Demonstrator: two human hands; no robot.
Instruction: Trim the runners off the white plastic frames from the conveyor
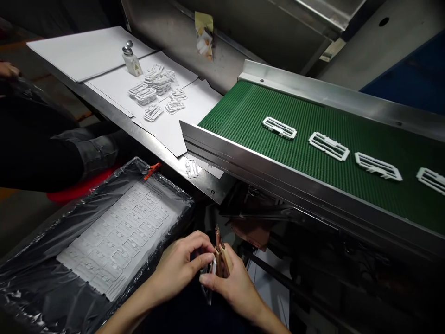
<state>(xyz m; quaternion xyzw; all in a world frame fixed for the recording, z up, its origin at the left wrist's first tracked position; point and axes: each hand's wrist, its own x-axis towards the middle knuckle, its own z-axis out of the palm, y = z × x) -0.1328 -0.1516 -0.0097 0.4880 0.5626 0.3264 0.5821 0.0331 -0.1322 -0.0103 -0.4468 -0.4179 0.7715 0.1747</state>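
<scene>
Low in front of me, my left hand pinches a small white plastic frame between thumb and fingers. My right hand holds a pair of pliers-like cutters with brown and beige handles, their tip pointing up and away from me. The right thumb also presses against the frame, whose lower part hangs below the fingers. Fingers hide much of both items. To the left of my hands lies a black plastic-lined tray with rows of similar frames laid flat on a pale sheet.
A green conveyor belt carries several white frames behind a metal side rail. Stacked frames and a pump bottle stand on white sheets. One loose frame lies near the metal edge. A person's legs are at left.
</scene>
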